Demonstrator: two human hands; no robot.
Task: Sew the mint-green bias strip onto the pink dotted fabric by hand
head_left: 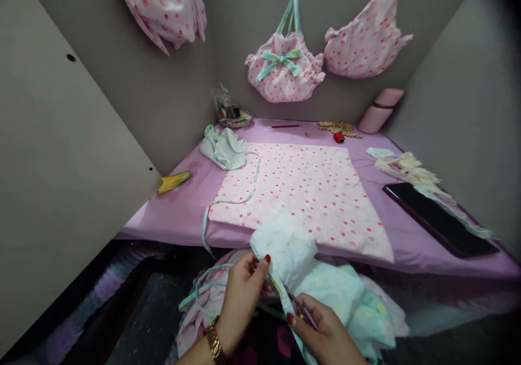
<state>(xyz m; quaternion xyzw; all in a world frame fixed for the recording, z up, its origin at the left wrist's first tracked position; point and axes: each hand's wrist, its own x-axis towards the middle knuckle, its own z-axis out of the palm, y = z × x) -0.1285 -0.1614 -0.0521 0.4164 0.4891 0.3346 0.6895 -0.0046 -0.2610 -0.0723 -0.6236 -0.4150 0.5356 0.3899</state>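
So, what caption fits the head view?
Left hand gripping a pale green strip, right hand holding a small tool, before dotted pink cloth.

Head view: finding no legible text, label, brand, number or sign on anything in sight.
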